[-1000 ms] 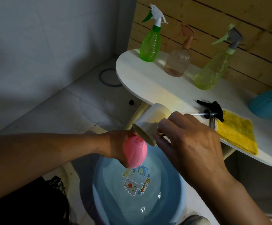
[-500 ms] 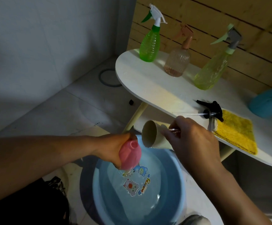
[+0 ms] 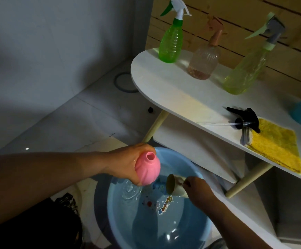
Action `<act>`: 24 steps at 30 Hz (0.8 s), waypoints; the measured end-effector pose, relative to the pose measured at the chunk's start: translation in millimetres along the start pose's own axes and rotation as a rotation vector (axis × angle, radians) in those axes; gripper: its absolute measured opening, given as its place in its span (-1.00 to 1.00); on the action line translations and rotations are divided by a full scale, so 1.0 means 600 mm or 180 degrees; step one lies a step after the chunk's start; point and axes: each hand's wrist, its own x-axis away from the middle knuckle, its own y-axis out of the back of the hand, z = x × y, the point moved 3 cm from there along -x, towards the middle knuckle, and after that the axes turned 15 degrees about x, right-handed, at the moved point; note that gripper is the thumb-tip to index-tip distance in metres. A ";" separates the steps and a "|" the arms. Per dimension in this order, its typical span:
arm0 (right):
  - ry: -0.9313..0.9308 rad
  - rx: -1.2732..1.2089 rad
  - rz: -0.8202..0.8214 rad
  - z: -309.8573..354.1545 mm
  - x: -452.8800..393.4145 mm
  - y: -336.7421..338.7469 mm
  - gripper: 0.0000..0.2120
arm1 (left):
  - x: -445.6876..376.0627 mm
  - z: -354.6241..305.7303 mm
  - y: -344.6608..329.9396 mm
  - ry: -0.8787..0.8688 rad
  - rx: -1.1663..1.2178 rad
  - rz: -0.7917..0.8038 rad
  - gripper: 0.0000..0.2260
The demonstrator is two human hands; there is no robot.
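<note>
Inspector: Fingers first; state of each?

Assessor: Curled, both; right hand (image 3: 198, 190) grips cream cup (image 3: 175, 186) near its base; left hand (image 3: 126, 162) is wrapped round pink bottle (image 3: 147, 169) at its belly.

Inspector: Position of the two?

Assessor: Cup lies on its side low in blue basin (image 3: 173, 156), at the water (image 3: 164, 230), open mouth facing left; bottle is held higher, just left of cup, neck tilted up; no contact seen.

Inspector: Deciding relation?

Assessor: Cup mouth sits below and right of bottle opening; in my judgement, right hand must raise cup above that neck to pour.
</note>
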 end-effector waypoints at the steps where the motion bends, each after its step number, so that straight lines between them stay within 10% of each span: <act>1: 0.0040 0.0059 0.0034 -0.003 -0.007 -0.022 -0.81 | 0.000 0.001 0.000 0.0017 0.0025 -0.0048 -0.17; 13: 0.0160 0.0022 0.0376 0.004 -0.043 -0.118 -0.74 | -0.004 0.024 0.008 0.0312 0.0077 -0.0105 -0.18; 24: -0.1003 -0.2117 0.0056 -0.034 -0.032 -0.058 -0.71 | -0.003 0.037 0.014 0.0445 -0.0133 -0.0026 -0.19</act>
